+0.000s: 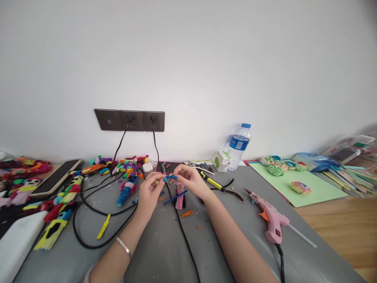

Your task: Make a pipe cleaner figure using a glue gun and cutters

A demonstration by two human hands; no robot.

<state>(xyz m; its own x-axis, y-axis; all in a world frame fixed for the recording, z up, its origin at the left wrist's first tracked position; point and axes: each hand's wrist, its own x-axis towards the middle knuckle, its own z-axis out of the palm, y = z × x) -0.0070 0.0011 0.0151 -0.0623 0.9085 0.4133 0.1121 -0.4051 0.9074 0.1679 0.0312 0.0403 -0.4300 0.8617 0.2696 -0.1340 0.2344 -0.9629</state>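
The person's bare left forearm (111, 260) and right forearm (232, 236) are slanting inward from the bottom edge. The left hand (149, 192) is pinching, its thumb and index finger pointing toward the center. The right hand (190, 180) is facing it, its fingers curling above its thumb in a matching pinch. Both hands are hovering close together, almost level.

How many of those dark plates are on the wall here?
3, side by side on the wall: the left plate, with no plug in it; the middle plate; and the right plate. All three show clearly.
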